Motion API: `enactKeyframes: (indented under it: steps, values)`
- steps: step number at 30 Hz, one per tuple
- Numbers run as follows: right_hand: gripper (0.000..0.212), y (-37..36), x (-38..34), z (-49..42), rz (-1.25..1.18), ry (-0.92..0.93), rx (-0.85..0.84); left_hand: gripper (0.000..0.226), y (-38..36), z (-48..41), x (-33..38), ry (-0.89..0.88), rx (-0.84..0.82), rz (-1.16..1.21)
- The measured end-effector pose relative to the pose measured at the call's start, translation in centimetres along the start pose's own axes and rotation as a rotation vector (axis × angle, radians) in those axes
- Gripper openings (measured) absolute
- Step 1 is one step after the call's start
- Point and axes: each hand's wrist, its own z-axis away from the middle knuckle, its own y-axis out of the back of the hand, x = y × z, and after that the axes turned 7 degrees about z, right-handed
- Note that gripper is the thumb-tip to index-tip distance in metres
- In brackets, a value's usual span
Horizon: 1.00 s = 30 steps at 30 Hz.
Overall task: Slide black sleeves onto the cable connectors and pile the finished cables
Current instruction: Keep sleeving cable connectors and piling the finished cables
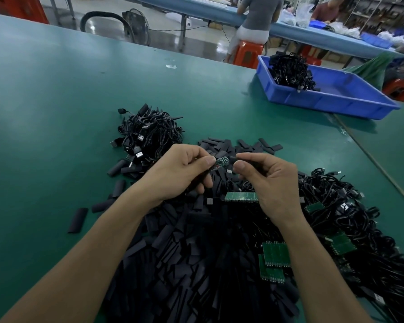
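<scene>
– While the left hand (182, 170) pinches the connector (221, 162) between thumb and forefinger, what should the right hand (269, 183) mind?

– Lining up the sleeve (232, 157). Its thumb and forefinger are closed on what I take to be a short black sleeve, though the fingertips hide most of it. The sleeve sits just at the connector's free end, between the two hands.

– So push straight on?

– I would hold the flat little board level with the flat of the sleeve, start one corner, then slide it along the line of the cable. If it tilts, the row of pins could catch the sleeve's edge.

– What does the connector look like?

– A small green board with a row of dark pins, not yet covered. Its black cable trails back under the left palm.

– And once it is covered?

– Probably onto the pile of finished cables (149, 134), beyond the left hand on the counter (56, 101). The loose sleeves (184, 264) lie heaped under both wrists, and the bare cables (336, 220) lie to the right of the right hand. A blue bin (331, 101) far beyond that hand holds more cables.
</scene>
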Motion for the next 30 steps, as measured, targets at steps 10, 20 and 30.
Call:
enactKeyframes:
  steps: [10, 20, 30]
  values:
    - [0.023, 0.0, -0.4, 0.1, 0.028, 0.021, -0.03, 0.028, 0.1, -0.2, 0.0, 0.073, -0.007, 0.048]
    - [0.026, 0.9, -1.0, -0.6, 0.044, -0.01, -0.193, 0.026, 0.8, -0.3, -0.1, 0.076, -0.091, 0.091]
    - [0.02, 0.5, -1.0, -0.7, 0.032, 0.008, -0.246, 0.026, 0.1, -0.3, -0.3, 0.0, -0.044, 0.014]
